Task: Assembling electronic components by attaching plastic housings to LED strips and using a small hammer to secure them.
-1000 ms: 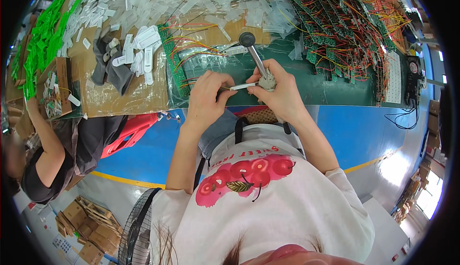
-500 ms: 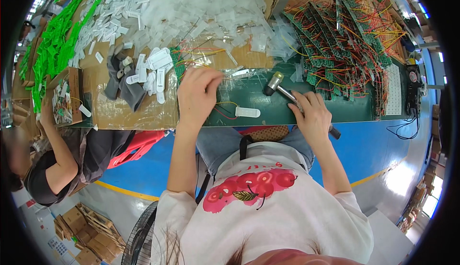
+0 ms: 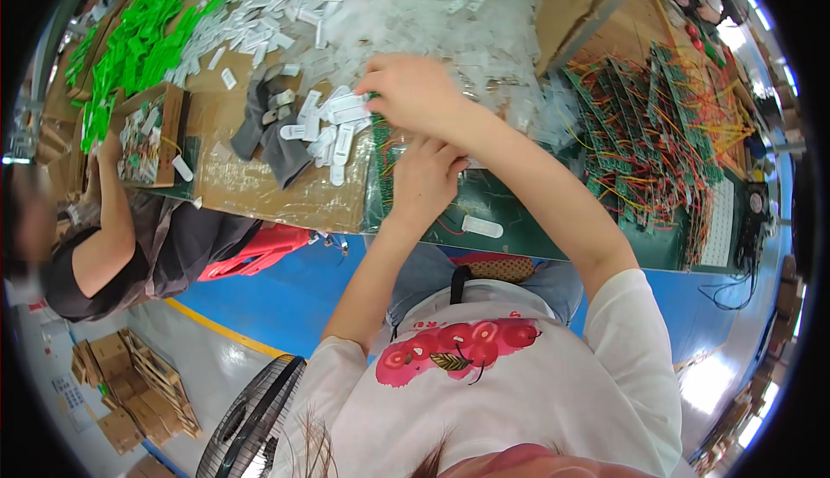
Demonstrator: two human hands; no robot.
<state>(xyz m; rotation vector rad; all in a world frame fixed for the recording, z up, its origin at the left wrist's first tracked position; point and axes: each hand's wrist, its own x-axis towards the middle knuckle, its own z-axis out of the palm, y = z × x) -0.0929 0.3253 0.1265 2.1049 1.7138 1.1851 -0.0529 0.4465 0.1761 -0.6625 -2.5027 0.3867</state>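
My right hand (image 3: 417, 91) reaches across to the left, above my left hand, with its fingers bent down at the edge of a pile of white plastic casings (image 3: 342, 143). Its fingertips are beside the topmost casing and the upper end of a green circuit board strip (image 3: 381, 162); what they grip is hidden. Just below, my left hand (image 3: 424, 182) is closed with curled fingers, and anything in it is out of sight. Nearer the table's front edge lies a single white casing (image 3: 482, 226) with a red wire. No hammer shows now.
Circuit boards with red and yellow wires (image 3: 644, 132) are heaped at right. Grey gloves (image 3: 278, 151) lie left of the casings. Clear plastic pieces (image 3: 415, 20) cover the back. Green parts (image 3: 151, 41) and a cardboard box (image 3: 169, 137) stand by a co-worker's arm (image 3: 105, 232) at left.
My right hand has let go of the hammer and crossed left to the casing pile. My left hand now sits beneath it, by the circuit board strip. The whole view has shifted.
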